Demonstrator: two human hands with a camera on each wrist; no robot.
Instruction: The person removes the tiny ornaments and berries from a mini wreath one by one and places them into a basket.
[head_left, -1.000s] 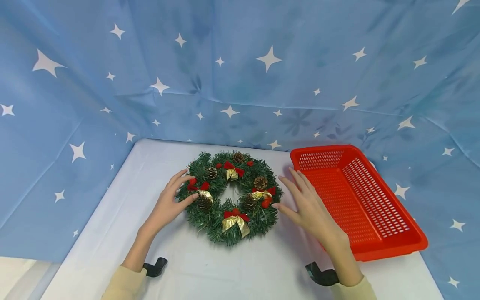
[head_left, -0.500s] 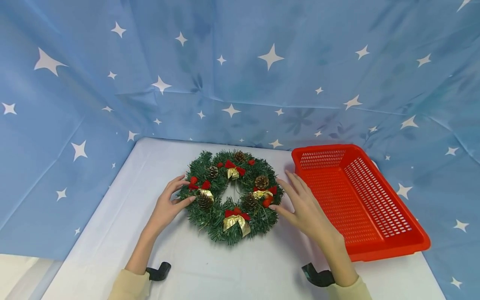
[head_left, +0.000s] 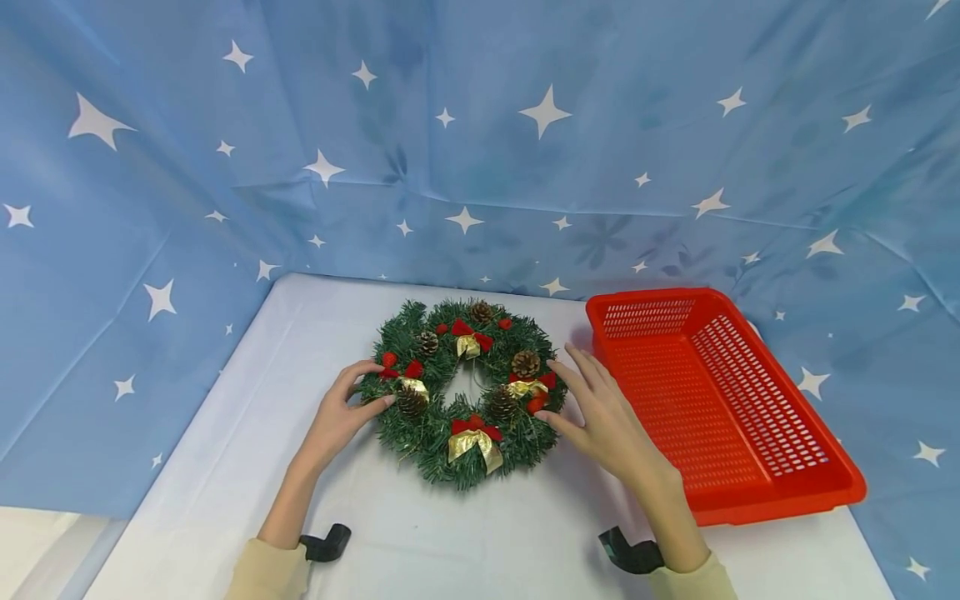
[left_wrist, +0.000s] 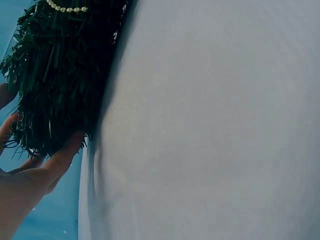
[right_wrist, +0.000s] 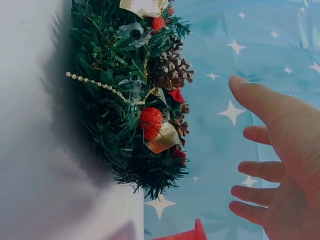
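Observation:
A green wreath (head_left: 465, 462) lies flat on the white table, trimmed with pine cones, red berries and red-and-gold bows. At its left edge is my left hand (head_left: 339, 421), thumb and fingers loosely bent; in the left wrist view the thumb (left_wrist: 62, 159) meets the greenery, and needles partly cover the other fingers. Whether these press on it cannot be seen. My right hand (head_left: 618, 429) hovers by the right edge, fingers spread. A gap separates the right hand (right_wrist: 287, 155) from the wreath (right_wrist: 112, 127) in the right wrist view. A gold bead string (right_wrist: 97, 84) hangs off the greenery.
Right of the wreath stands a red plastic basket (head_left: 701, 508) with perforated sides, close behind my right hand. A blue curtain with white stars (head_left: 480, 150) hangs at the back and both sides of the white table (head_left: 450, 542).
My right hand has moved slightly left, nearer the wreath. The left hand has shifted a little, its upper fingers lower on the wreath's edge. The wreath keeps its place on the table.

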